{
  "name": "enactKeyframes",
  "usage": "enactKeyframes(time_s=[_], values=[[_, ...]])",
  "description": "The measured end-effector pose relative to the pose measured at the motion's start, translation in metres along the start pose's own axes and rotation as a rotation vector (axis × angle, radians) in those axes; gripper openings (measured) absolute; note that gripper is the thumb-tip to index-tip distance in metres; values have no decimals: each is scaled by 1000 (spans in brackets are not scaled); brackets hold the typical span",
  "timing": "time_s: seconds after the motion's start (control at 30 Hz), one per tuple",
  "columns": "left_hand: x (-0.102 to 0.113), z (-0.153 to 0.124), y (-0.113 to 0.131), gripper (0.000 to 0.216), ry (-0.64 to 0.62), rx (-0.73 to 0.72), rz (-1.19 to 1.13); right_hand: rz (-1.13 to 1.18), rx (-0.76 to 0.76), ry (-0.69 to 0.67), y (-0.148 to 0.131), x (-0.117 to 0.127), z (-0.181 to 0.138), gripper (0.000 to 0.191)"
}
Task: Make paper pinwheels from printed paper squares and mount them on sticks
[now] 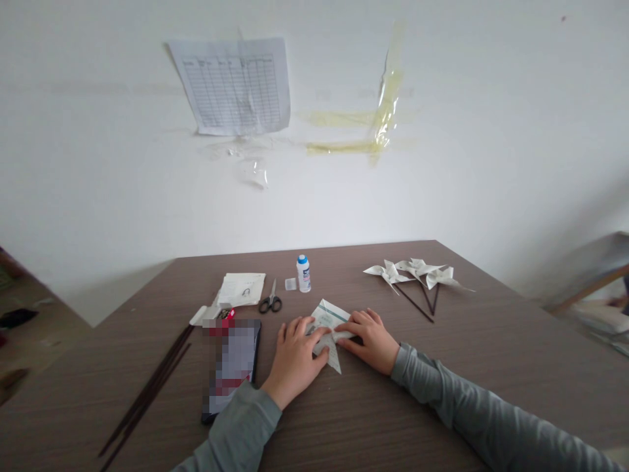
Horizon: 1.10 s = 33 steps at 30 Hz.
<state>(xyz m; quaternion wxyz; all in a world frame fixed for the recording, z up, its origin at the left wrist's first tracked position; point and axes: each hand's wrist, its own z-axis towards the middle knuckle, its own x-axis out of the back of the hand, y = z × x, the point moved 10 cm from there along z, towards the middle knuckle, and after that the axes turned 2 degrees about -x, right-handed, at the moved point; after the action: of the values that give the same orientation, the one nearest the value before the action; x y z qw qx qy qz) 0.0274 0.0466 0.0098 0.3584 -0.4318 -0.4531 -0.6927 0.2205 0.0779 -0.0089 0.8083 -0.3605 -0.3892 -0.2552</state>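
A partly folded paper pinwheel (330, 316) lies on the brown table in front of me, one pointed flap aimed my way. My left hand (299, 357) holds its left side, thumb and fingers closing on the paper near the centre. From the other side, my right hand (369, 341) pinches the paper close to the middle, with its fingertips pressed on a fold. Fingers cover part of the centre. Beyond the paper stands a white glue bottle (304, 275) with a blue top, its clear cap (290, 284) beside it.
Black-handled scissors (270, 303) and a stack of paper squares (240, 288) lie at the back left. A phone (233, 367) sits left of my hands, near a small red box (223, 318) and several dark sticks (147, 387). Finished pinwheels (417, 270) on sticks rest at the back right.
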Motion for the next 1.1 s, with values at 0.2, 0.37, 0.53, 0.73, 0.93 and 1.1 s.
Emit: enactKeyframes(time_s=[0.2, 0.37, 0.53, 0.73, 0.93, 1.1], values=[[-1, -1, -2, 50, -8, 20, -10, 28, -28, 12, 2, 4, 2, 23], [1, 0, 0, 45, 0, 0, -7, -24, 3, 4, -7, 4, 1, 21], [1, 0, 1, 46, -12, -1, 2, -80, 40, 1, -10, 2, 1, 24], [0, -2, 0, 42, 13, 2, 3, -37, 61, 52, -8, 4, 0, 18], [1, -1, 1, 47, -4, 6, 26, -37, 31, 12, -5, 1, 0, 19], [1, -1, 3, 46, -42, 17, 28, -68, 8, -2, -7, 0, 1, 18]])
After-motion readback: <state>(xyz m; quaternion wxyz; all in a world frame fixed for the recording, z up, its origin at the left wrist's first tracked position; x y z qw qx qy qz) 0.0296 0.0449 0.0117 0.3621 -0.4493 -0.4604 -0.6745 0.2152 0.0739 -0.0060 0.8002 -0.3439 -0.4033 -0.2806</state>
